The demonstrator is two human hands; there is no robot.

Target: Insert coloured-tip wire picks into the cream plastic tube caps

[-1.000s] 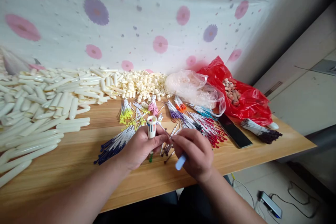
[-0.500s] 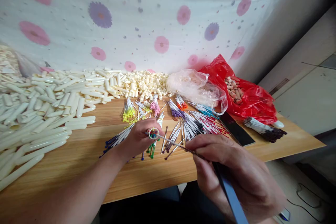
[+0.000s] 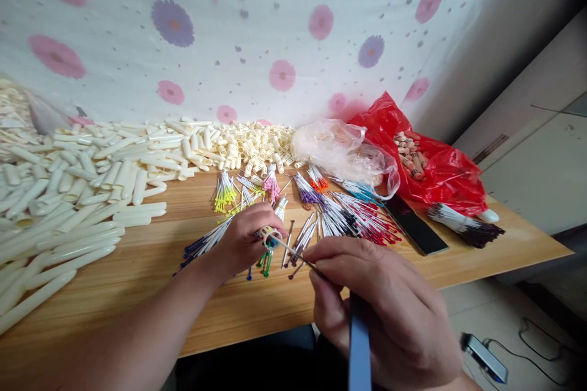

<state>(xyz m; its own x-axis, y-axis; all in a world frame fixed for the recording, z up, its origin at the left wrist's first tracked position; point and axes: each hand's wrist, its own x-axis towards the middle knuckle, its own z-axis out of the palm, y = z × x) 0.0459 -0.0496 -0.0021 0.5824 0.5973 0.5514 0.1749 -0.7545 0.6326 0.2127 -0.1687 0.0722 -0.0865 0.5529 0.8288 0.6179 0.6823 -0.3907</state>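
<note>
My left hand is closed around a small cream slotted plastic tube, its open end facing right. Bits of colour show in its mouth. A thin white rod, dark toward the fingers, reaches into that opening. My right hand pinches the rod between thumb and fingertips. Out from under its palm runs a flat blue-grey strip, whose upper part is hidden. Beneath and beside the hands lie green-tipped sticks, blue-tipped sticks and brown-tipped sticks.
Cream pen-like barrels cover the table's left side, with short slotted tubes behind. Further back lie yellow-tipped sticks and red-tipped sticks. A clear bag, red bag and black slab occupy the right.
My right hand has moved left, nearer my left hand, and the blue-grey strip stands more upright. The tube in my left hand has turned, showing more of its side.
</note>
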